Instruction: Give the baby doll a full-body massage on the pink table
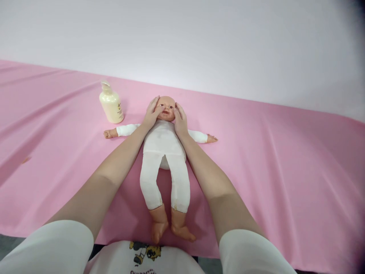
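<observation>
A baby doll (164, 140) with a white cloth body lies on its back on the pink cloth, arms stretched out to both sides and feet toward me. My left hand (152, 113) rests against the left side of the doll's head, its thumb on the cheek near the mouth. On the other side of the head, my right hand (180, 117) lies along the cheek with its thumb near the doll's eye. Fingers of both hands are stretched out, and the head is between the two palms.
A pale yellow pump bottle (111, 104) stands left of the doll's head, beyond its outstretched arm. The pink cloth (270, 171) has folds and covers the table. A white wall (199, 45) rises behind its far edge.
</observation>
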Demonstrator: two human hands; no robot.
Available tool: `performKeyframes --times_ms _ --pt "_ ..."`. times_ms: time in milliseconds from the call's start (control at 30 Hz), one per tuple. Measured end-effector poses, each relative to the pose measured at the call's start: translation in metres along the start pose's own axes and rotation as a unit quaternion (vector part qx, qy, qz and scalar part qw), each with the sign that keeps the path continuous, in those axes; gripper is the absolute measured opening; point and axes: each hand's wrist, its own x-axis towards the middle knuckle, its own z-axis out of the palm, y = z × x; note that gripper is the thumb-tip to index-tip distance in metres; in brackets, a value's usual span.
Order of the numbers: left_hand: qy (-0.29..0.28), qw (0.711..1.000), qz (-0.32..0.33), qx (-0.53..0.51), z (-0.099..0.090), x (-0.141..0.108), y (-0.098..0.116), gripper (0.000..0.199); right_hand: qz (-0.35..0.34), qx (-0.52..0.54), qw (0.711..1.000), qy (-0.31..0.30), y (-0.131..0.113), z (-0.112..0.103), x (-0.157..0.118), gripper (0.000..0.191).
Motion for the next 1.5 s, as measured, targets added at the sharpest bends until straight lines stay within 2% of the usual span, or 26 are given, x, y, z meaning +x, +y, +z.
performKeyframes --times_ms 200,300,400,567,833,967,1133,1367,1500 --pt "-0.008 1.000 0.002 -0.001 0.000 0.001 0.002 0.072 -0.018 -0.035 0.999 0.016 0.005 0.000 0.002 0.084" --pt "0.008 1.000 -0.011 -0.014 0.003 0.003 -0.001 0.072 -0.026 -0.042 0.999 0.021 0.008 -0.001 0.004 0.081" --pt "0.024 0.999 -0.023 -0.042 0.005 0.004 -0.005 0.068 -0.025 -0.027 0.999 0.019 0.012 -0.002 0.007 0.082" --pt "0.019 0.995 -0.054 -0.080 0.006 0.004 -0.006 0.066 -0.012 0.020 1.000 0.004 0.018 -0.004 0.012 0.080" --pt "0.072 0.986 -0.084 -0.129 0.007 0.002 0.006 0.061 -0.017 0.054 0.998 0.022 0.024 -0.005 0.014 0.065" --pt "0.083 0.981 -0.101 -0.144 0.007 0.002 0.003 0.052 -0.010 0.045 0.998 0.037 0.024 -0.006 0.013 0.060" --pt "0.112 0.968 -0.150 -0.167 0.006 0.007 -0.007 0.038 0.004 0.062 0.998 0.013 0.026 -0.005 0.015 0.063" --pt "0.076 0.976 -0.128 -0.158 0.008 0.003 0.002 0.057 0.004 0.052 0.998 0.031 0.020 -0.005 0.011 0.060" --pt "0.057 0.983 -0.118 -0.128 0.007 0.001 0.012 0.067 0.011 0.057 0.998 0.032 0.012 -0.004 0.007 0.065"
